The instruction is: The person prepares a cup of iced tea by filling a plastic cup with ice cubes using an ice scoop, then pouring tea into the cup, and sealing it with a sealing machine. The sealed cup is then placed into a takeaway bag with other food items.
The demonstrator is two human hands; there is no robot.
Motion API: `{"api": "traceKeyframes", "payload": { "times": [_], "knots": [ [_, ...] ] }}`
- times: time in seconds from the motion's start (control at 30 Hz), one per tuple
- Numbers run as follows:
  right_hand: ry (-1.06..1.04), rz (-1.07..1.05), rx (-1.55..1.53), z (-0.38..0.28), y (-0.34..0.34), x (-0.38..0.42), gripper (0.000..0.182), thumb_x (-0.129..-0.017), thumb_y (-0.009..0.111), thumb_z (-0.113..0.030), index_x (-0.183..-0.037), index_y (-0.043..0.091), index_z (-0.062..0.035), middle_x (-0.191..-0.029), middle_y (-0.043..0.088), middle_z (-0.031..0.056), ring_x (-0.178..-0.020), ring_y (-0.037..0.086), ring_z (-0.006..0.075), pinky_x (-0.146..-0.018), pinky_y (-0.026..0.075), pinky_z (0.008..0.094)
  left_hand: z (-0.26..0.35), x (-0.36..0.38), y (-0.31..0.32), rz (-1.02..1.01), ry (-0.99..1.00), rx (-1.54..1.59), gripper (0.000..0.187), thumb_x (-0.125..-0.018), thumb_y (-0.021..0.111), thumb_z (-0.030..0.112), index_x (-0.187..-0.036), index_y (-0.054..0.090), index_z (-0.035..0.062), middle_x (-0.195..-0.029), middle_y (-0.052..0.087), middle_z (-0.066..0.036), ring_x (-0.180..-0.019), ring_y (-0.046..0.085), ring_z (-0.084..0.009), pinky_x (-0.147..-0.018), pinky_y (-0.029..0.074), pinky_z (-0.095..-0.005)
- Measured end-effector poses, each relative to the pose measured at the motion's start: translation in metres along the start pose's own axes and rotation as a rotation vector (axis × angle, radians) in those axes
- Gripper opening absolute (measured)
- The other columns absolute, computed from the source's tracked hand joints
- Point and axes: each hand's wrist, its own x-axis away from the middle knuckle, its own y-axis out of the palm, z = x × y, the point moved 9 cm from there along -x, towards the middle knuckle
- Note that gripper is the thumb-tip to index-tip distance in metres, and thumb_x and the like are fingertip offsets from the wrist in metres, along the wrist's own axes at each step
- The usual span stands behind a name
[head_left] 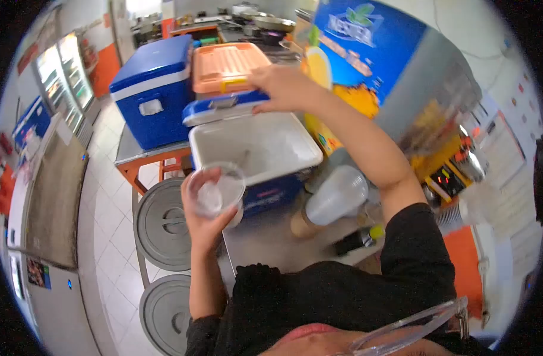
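My left hand [201, 222] is wrapped around a clear plastic cup [231, 196], with its wide mouth facing up. Something pale shows in the cup, too blurred to name. In front stands a blue and white cooler box [271, 193], its white inside exposed and a small dark item, perhaps a handle, faintly visible within. My right hand [286, 89] grips the raised blue and white cooler lid [224, 105] by its right end, at the far side of the box. A stack of clear plastic cups [339, 193] leans to the right of the cooler.
Another blue cooler [151, 89] and an orange-lidded container [230, 62] stand behind. A large Nestea dispenser [372, 53] rises at the right. Grey round lids [164, 222] cover bins at the left. A dark bottle [354, 242] lies near my body on the metal counter [262, 243].
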Motion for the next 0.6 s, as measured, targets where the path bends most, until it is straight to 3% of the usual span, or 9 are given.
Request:
{"api": "traceKeyframes", "payload": {
  "times": [0.13, 0.23, 0.3, 0.33, 0.47, 0.57, 0.6],
  "knots": [
    [0.054, -0.16, 0.102, -0.033, 0.022, 0.039, 0.046, -0.063, 0.071, -0.038, -0.094, 0.054, -0.008, -0.092, 0.057, 0.0094, -0.089, 0.057, 0.0282, -0.074, 0.047, 0.0402, 0.005, 0.064, 0.008, -0.23, -0.073, -0.028, 0.093, -0.053, 0.08, 0.026, -0.126, 0.027, 0.0012, -0.111, 0.051, -0.018, -0.104, 0.048, -0.0251, -0.093, 0.034, -0.0383],
    [0.124, -0.354, 0.072, -0.048, 0.032, 0.062, 0.036, -0.067, 0.068, -0.033, -0.09, 0.056, -0.0079, -0.088, 0.058, 0.009, -0.086, 0.059, 0.0279, -0.072, 0.048, 0.0388, -0.008, 0.098, 0.016, -0.277, -0.172, -0.035, 0.099, -0.053, 0.08, 0.022, -0.13, 0.021, 0.0049, -0.112, 0.051, -0.018, -0.105, 0.048, -0.0263, -0.093, 0.033, -0.0394],
    [0.201, -0.092, 0.163, -0.049, 0.013, 0.072, 0.023, -0.072, 0.064, -0.025, -0.085, 0.057, -0.0079, -0.082, 0.058, 0.0087, -0.083, 0.06, 0.0268, -0.07, 0.049, 0.0372, -0.02, 0.115, 0.019, -0.251, -0.238, -0.056, 0.104, -0.052, 0.08, 0.021, -0.132, 0.016, 0.0079, -0.112, 0.05, -0.018, -0.105, 0.048, -0.0266, -0.093, 0.033, -0.0399],
    [0.238, -0.097, 0.163, -0.051, 0.007, 0.086, 0.023, -0.072, 0.064, -0.025, -0.085, 0.057, -0.0079, -0.082, 0.058, 0.0087, -0.083, 0.06, 0.0268, -0.07, 0.049, 0.0372, -0.023, 0.122, 0.023, -0.286, -0.252, -0.082, 0.105, -0.052, 0.08, 0.013, -0.133, 0.014, 0.0091, -0.114, 0.049, -0.018, -0.108, 0.047, -0.0273, -0.095, 0.032, -0.0402],
    [0.361, 0.227, -0.199, -0.076, -0.073, 0.144, 0.013, -0.077, 0.059, -0.017, -0.083, 0.057, -0.0054, -0.077, 0.057, 0.008, -0.076, 0.06, 0.0251, -0.064, 0.049, 0.0345, -0.047, 0.143, 0.039, -0.376, -0.27, -0.127, 0.102, -0.052, 0.078, 0.0, -0.132, 0.016, 0.0085, -0.121, 0.045, -0.017, -0.114, 0.043, -0.0284, -0.099, 0.03, -0.0406],
    [0.476, 0.57, -0.576, -0.097, -0.102, 0.225, 0.008, -0.078, 0.06, -0.008, -0.084, 0.059, -0.003, -0.077, 0.057, 0.008, -0.069, 0.058, 0.0209, -0.06, 0.046, 0.029, -0.073, 0.162, 0.052, -0.49, -0.255, -0.134, 0.099, -0.052, 0.079, 0.0, -0.131, 0.019, 0.0075, -0.123, 0.043, -0.017, -0.115, 0.043, -0.0289, -0.1, 0.03, -0.0408],
    [0.538, 0.657, -0.545, -0.1, -0.101, 0.26, 0.008, -0.077, 0.061, -0.006, -0.085, 0.059, -0.0027, -0.078, 0.058, 0.0076, -0.069, 0.057, 0.0182, -0.06, 0.045, 0.0271, -0.082, 0.17, 0.058, -0.511, -0.298, -0.092, 0.097, -0.052, 0.08, 0.001, -0.129, 0.021, 0.0066, -0.125, 0.04, -0.018, -0.116, 0.041, -0.0291, -0.1, 0.029, -0.0408]
  ]
}}
